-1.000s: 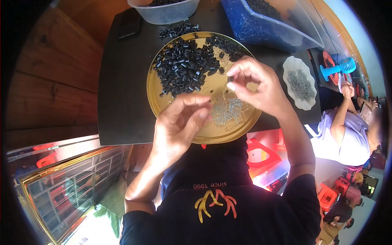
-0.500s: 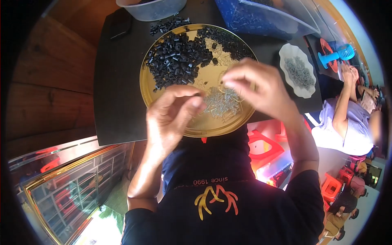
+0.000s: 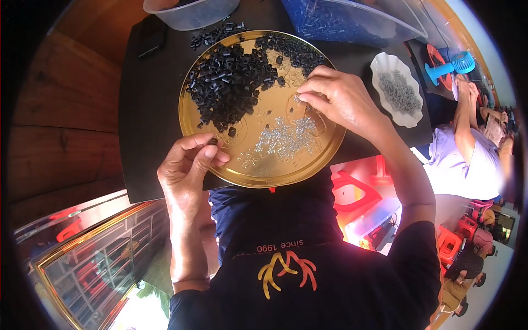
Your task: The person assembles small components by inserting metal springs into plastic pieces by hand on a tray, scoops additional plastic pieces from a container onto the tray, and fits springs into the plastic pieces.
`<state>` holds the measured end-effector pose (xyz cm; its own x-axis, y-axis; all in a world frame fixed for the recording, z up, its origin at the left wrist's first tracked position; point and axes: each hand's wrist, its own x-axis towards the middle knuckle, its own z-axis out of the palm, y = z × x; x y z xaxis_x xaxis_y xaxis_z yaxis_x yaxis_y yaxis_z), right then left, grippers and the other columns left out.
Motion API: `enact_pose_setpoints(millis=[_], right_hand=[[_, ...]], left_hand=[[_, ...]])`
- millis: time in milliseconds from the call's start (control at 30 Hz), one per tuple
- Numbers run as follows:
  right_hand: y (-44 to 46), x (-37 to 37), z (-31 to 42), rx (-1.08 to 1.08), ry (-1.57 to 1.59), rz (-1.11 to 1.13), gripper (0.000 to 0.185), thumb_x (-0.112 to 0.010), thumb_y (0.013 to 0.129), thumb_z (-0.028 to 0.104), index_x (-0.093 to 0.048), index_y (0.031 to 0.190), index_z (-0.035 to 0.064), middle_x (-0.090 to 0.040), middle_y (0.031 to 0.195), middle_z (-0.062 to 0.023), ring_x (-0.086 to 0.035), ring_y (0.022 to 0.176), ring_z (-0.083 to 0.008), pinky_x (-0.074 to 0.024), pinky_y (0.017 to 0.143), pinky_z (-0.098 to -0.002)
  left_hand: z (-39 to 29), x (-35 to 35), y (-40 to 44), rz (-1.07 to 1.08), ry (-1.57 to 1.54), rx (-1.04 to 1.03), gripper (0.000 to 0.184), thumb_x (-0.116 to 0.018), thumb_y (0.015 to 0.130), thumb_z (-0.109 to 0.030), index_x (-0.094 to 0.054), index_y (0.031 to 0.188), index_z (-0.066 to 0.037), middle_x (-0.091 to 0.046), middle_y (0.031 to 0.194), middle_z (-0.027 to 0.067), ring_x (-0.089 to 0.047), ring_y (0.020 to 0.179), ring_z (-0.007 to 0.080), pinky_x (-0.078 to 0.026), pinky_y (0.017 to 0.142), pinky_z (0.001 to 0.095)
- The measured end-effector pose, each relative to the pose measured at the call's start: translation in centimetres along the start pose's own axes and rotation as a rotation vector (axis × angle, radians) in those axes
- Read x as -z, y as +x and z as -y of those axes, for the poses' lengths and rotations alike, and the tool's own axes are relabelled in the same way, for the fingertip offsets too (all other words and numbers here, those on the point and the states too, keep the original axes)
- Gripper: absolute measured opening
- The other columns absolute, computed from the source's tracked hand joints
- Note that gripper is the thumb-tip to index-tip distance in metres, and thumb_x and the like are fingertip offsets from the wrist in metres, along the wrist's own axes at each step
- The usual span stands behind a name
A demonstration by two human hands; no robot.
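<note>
My left hand (image 3: 190, 168) is at the near left rim of a round gold tray (image 3: 263, 180), its thumb and forefinger pinched on a small black cylindrical piece (image 3: 213, 141). Over the right side of the tray my right hand (image 3: 346, 99) pinches a small shiny metal spring (image 3: 297, 98). Below that hand, small metal springs (image 3: 286, 137) lie scattered across the tray. A heap of black hollow cylinders (image 3: 228, 82) covers its left side, with one loose cylinder (image 3: 231, 132) near my left fingers. Smaller black parts (image 3: 289, 47) lie along the far rim.
Beyond the tray stand a clear tub (image 3: 192, 16) and a large blue-tinted bin (image 3: 352, 27). A white scalloped dish (image 3: 397, 91) of grey springs is at the right, near a blue fan (image 3: 451, 66). A phone-like dark object (image 3: 151, 36) lies far left. Other people (image 3: 467, 159) sit at the right.
My left hand has moved left and down, away from the springs to the tray's rim. My right hand has shifted slightly left and up. More of the springs shows between them.
</note>
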<state>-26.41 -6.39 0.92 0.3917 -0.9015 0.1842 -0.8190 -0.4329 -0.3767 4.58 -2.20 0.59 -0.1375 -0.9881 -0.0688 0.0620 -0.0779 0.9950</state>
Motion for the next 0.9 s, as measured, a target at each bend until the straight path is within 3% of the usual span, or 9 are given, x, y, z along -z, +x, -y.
enact_pose_setpoints(millis=[233,333,433,533,633,667,767,900], right_hand=[[0.7,-1.1,0.6,0.028,-0.183,0.005,0.012,-0.065,0.086,0.02,-0.065,0.085,0.0077,-0.063,0.086,-0.0075,-0.065,0.074,-0.029,-0.053,0.067,-0.04],[0.8,-1.3,0.5,0.042,-0.176,-0.061,0.011,-0.068,0.082,0.009,-0.058,0.083,0.0037,-0.063,0.084,-0.0086,-0.065,0.071,-0.029,-0.0532,0.063,-0.0373],[0.7,-1.4,0.2,0.026,0.162,-0.118,0.009,-0.068,0.082,0.002,-0.06,0.085,0.0037,-0.063,0.082,-0.0057,-0.066,0.067,-0.0213,-0.0534,0.063,-0.0316],[0.3,0.4,2.6,-0.195,0.659,0.003,0.011,-0.068,0.083,-0.002,-0.061,0.089,0.0035,-0.064,0.086,-0.0021,-0.064,0.074,-0.0113,-0.0522,0.069,-0.0263],[-0.1,1.4,5.0,-0.14,0.818,0.058,0.01,-0.07,0.084,0.001,-0.063,0.091,0.003,-0.066,0.084,0.0,-0.06,0.076,-0.0053,-0.0494,0.066,-0.0238],[-0.2,2.0,5.8,-0.226,0.953,0.155,0.011,-0.069,0.084,-0.002,-0.062,0.09,0.003,-0.063,0.094,-0.0026,-0.062,0.086,-0.0085,-0.0503,0.076,-0.0251],[-0.3,2.0,6.5,-0.154,0.96,0.188,0.011,-0.069,0.084,-0.002,-0.061,0.09,0.0026,-0.063,0.093,-0.0025,-0.062,0.085,-0.0085,-0.0503,0.075,-0.0256],[-1.0,2.3,7.1,-0.299,1.046,0.3,0.01,-0.069,0.085,-0.001,-0.061,0.09,0.0024,-0.062,0.09,-0.0007,-0.06,0.082,-0.0069,-0.0492,0.074,-0.0245]], left_hand=[[-0.5,-2.3,0.1,0.061,-0.075,-0.045,0.015,-0.064,0.092,0.001,-0.065,0.107,0.002,-0.069,0.093,0.012,-0.068,0.078,0.0159,-0.056,0.072,0.0279],[-0.1,-2.5,0.6,0.183,-0.108,-0.075,0.016,-0.063,0.092,0.003,-0.065,0.108,0.004,-0.066,0.1,0.011,-0.068,0.08,0.0158,-0.057,0.073,0.027],[0.0,-3.0,1.2,0.242,-0.13,0.026,0.016,-0.063,0.092,0.001,-0.065,0.108,0.004,-0.067,0.098,0.0106,-0.068,0.08,0.0152,-0.056,0.073,0.0269],[0.0,-3.7,1.6,0.233,-0.14,0.096,0.018,-0.064,0.093,-0.001,-0.063,0.11,0.003,-0.068,0.094,0.0099,-0.067,0.079,0.0143,-0.056,0.074,0.0267],[0.1,-4.2,1.5,0.256,-0.185,0.117,0.019,-0.064,0.093,-0.001,-0.062,0.111,0.003,-0.069,0.095,0.0102,-0.067,0.082,0.0138,-0.055,0.075,0.0266],[0.0,-4.3,1.5,0.274,-0.196,0.115,0.018,-0.064,0.093,-0.001,-0.062,0.111,0.002,-0.069,0.095,0.0101,-0.067,0.083,0.0137,-0.055,0.076,0.0266],[-0.5,-4.8,1.1,0.317,-0.206,0.132,0.017,-0.064,0.093,0.0,-0.063,0.109,0.002,-0.069,0.096,0.0095,-0.067,0.085,0.0134,-0.055,0.077,0.0266],[-0.2,-5.0,0.6,0.358,-0.177,0.065,0.014,-0.063,0.092,0.001,-0.064,0.107,0.002,-0.068,0.096,0.0083,-0.067,0.085,0.0131,-0.055,0.077,0.0264]])
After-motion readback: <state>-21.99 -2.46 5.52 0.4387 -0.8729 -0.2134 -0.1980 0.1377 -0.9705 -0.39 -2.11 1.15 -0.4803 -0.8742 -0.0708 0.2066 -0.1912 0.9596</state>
